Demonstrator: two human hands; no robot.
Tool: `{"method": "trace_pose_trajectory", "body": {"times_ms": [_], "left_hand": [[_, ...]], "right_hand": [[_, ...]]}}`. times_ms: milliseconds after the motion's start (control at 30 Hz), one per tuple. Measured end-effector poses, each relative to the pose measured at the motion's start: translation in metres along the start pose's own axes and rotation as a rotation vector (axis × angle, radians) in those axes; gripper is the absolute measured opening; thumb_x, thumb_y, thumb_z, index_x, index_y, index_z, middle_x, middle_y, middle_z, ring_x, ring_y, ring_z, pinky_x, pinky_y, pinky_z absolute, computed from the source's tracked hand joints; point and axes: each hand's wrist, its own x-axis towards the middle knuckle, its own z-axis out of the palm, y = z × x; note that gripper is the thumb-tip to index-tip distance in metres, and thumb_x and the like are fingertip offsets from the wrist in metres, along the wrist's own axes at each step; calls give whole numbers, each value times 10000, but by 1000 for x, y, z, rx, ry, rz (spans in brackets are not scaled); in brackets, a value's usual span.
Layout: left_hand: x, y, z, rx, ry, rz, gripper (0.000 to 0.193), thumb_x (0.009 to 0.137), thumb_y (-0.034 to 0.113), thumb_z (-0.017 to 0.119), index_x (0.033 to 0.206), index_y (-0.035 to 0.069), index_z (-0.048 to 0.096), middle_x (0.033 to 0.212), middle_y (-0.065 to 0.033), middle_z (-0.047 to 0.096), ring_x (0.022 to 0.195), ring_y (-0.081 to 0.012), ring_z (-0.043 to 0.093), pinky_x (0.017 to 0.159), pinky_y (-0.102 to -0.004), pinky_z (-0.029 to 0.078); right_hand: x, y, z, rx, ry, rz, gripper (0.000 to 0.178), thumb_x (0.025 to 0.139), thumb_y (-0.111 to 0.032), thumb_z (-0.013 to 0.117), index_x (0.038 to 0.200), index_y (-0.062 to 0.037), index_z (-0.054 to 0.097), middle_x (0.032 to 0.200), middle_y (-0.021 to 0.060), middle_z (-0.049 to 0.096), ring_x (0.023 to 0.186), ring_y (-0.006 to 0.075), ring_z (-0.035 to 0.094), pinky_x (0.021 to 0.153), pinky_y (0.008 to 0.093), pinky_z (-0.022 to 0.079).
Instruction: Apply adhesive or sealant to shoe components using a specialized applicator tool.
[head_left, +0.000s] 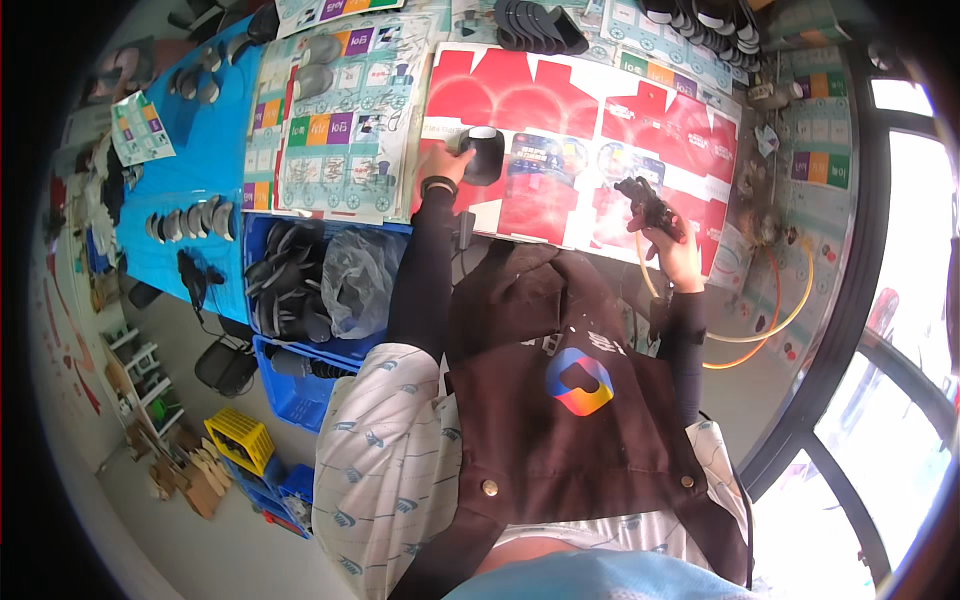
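Note:
My left hand point(443, 167) grips the edge of a dark, rounded, sole-like piece point(484, 160) with a pale patch at its top. It is held over the red printed sheet point(540, 205). Wrapped around a black spray gun point(648, 204), my right hand point(677, 256) is closed on its handle over the right part of the sheet. The gun's nozzle end points up and left. A pale yellow hose point(643, 262) runs down from it near my wrist. Which fingers touch the trigger is hard to make out.
Stacked dark sole-like pieces point(538, 27) lie at the far edge. A blue-covered table point(170, 150) bears a row of dark pieces point(190, 220). Below it, a blue crate point(258, 300) holds more, beside a clear plastic bag point(358, 280). Orange and yellow hoses point(775, 335) loop at the right.

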Motion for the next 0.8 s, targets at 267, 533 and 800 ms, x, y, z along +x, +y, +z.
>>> {"method": "trace_pose_trajectory", "body": {"times_ms": [267,533,800], "left_hand": [[-37,61,12,-72,-77,239,382,754,267,734,1020,10,638,921,-157,715,869,-307,699,788,-399,535],[-69,76,77,62,-224,268,387,733,279,765,986,16,637,946,-154,704,911,-300,684,829,-394,531],[-65,71,96,-68,-336,286,473,845,344,737,1134,-17,636,1015,-135,721,916,-228,698,818,-346,542]], "right_hand": [[-16,44,-8,20,84,54,391,812,-22,600,1201,-39,624,949,56,724,756,107,647,514,239,500],[18,11,39,-301,19,183,358,874,-248,583,1164,-48,642,839,110,699,698,184,677,687,346,534],[65,57,51,-462,35,65,331,920,-318,499,991,-31,648,929,265,660,908,458,629,780,503,494]]}}
